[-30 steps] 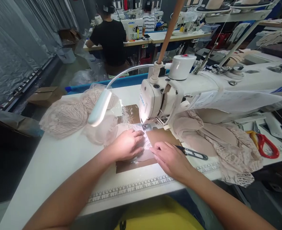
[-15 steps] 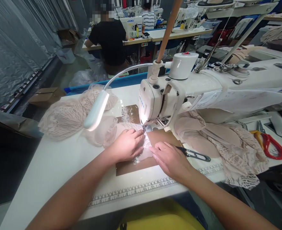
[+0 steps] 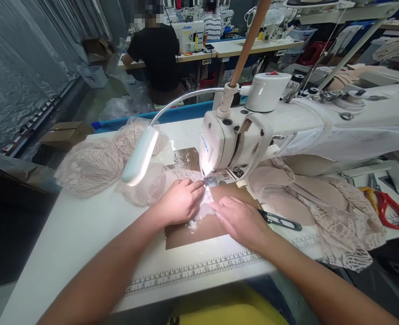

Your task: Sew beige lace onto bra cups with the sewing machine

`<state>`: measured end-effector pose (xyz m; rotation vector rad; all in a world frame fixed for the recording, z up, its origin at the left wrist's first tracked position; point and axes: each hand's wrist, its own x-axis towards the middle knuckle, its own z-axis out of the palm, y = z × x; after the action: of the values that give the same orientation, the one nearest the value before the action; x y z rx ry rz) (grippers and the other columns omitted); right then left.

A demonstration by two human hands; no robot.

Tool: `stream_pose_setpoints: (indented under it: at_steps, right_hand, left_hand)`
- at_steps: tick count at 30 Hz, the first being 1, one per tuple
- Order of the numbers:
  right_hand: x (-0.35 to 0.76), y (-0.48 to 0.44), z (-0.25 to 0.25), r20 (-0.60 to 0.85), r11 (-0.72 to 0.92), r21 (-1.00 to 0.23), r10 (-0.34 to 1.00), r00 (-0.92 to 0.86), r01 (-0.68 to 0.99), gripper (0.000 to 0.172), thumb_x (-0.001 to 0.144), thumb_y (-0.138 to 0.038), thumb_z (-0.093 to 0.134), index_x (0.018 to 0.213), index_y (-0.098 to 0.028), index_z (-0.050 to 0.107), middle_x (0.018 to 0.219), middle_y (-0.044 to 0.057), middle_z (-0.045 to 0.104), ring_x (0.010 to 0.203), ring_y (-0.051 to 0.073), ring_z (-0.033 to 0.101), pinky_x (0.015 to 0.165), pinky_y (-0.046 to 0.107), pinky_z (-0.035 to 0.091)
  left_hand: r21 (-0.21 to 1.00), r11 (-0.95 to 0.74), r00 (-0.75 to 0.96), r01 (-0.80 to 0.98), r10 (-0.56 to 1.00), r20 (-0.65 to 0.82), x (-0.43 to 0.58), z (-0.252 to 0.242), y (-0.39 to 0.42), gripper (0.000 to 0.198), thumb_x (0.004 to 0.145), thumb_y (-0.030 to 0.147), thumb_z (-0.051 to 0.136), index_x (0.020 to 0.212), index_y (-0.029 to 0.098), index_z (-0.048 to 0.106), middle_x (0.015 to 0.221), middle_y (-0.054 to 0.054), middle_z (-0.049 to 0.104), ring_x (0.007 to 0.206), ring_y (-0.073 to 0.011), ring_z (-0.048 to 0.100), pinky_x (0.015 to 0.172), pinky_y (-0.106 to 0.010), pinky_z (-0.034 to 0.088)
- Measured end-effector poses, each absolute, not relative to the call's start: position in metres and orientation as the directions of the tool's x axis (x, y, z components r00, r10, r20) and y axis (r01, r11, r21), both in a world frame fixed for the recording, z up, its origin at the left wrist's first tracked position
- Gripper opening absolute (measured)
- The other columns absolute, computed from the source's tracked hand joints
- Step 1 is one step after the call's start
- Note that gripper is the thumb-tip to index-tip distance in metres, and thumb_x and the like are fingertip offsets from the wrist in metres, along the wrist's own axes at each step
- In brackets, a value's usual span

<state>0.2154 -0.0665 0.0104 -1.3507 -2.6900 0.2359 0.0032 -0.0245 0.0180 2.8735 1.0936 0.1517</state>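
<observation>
Under the sewing machine's needle area lies a piece of pale pink lace fabric, lit by the lamp. My left hand presses down on it with bent fingers held together, its index fingertip close beside the presser foot. At the fabric's right edge, nearer to me, my right hand has thumb and fingers closed on it. Black thread snips lie just beyond the right hand, their near end partly hidden by it. Brown shiny sheet covers the table around the fabric.
Gathered lace pieces lie at the left, and more beige pieces at the right. Red-handled scissors rest at the right edge. A lamp head hangs over the table. A ruler tape runs along the front. A person sits ahead.
The view has shifted slightly, so the machine appears a little further right. The fabric has crept slightly toward the needle, and both hands keep nearly the same pose on it.
</observation>
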Motion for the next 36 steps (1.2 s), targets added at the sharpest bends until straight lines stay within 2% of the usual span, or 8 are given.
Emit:
stream_pose_setpoints:
  at_steps: [8, 16, 22, 31, 36]
  right_hand:
    - [0.214, -0.061, 0.01, 0.054, 0.609, -0.17, 0.791, -0.61, 0.775, 0.032, 0.091, -0.014, 0.04, 0.113, -0.018, 0.063, 0.077, 0.004, 0.055, 0.071, 0.018, 0.047, 0.064, 0.029, 0.034]
    - [0.215, -0.057, 0.013, 0.055, 0.61, -0.235, 0.785, -0.617, 0.756, 0.031, 0.092, -0.016, 0.04, 0.111, -0.019, 0.064, 0.077, 0.003, 0.056, 0.072, 0.016, 0.049, 0.065, 0.027, 0.037]
    - [0.211, -0.045, 0.016, 0.032, 0.606, -0.215, 0.788, -0.615, 0.766, 0.03, 0.091, -0.017, 0.042, 0.108, -0.02, 0.066, 0.076, 0.003, 0.058, 0.072, 0.016, 0.051, 0.064, 0.027, 0.036]
    - [0.205, -0.036, 0.01, 0.077, 0.576, -0.229, 0.814, -0.575, 0.785, 0.033, 0.091, -0.02, 0.042, 0.118, -0.019, 0.062, 0.09, 0.005, 0.068, 0.081, 0.018, 0.061, 0.069, 0.029, 0.043]
    - [0.219, -0.047, 0.02, 0.108, 0.554, -0.323, 0.827, -0.551, 0.767, 0.038, 0.091, -0.02, 0.042, 0.127, -0.018, 0.056, 0.108, 0.008, 0.068, 0.091, 0.021, 0.064, 0.076, 0.034, 0.05]
  left_hand:
    - [0.037, -0.744, 0.742, 0.668, 0.669, 0.049, 0.001, 0.019, -0.027, 0.036, 0.087, 0.015, 0.045, 0.122, 0.013, 0.057, 0.132, -0.009, 0.055, 0.101, -0.023, 0.052, 0.083, -0.037, 0.04]
    - [0.074, -0.729, 0.726, 0.68, 0.684, 0.075, 0.0, 0.017, -0.025, 0.036, 0.089, 0.014, 0.042, 0.121, 0.015, 0.058, 0.132, -0.009, 0.056, 0.103, -0.0241, 0.053, 0.086, -0.038, 0.04]
    - [0.065, -0.687, 0.679, 0.723, 0.725, 0.116, -0.003, 0.013, -0.02, 0.036, 0.09, 0.015, 0.042, 0.123, 0.014, 0.057, 0.132, -0.009, 0.057, 0.102, -0.0257, 0.053, 0.086, -0.04, 0.042]
    - [0.114, -0.637, 0.602, 0.762, 0.763, 0.237, -0.011, 0.002, -0.013, 0.036, 0.093, 0.023, 0.039, 0.122, 0.012, 0.058, 0.13, -0.014, 0.057, 0.111, -0.029, 0.051, 0.093, -0.045, 0.044]
    - [0.151, -0.625, 0.586, 0.766, 0.775, 0.237, -0.015, 0.005, -0.015, 0.043, 0.093, 0.037, 0.042, 0.125, 0.012, 0.056, 0.13, -0.016, 0.055, 0.117, -0.0303, 0.049, 0.097, -0.046, 0.041]
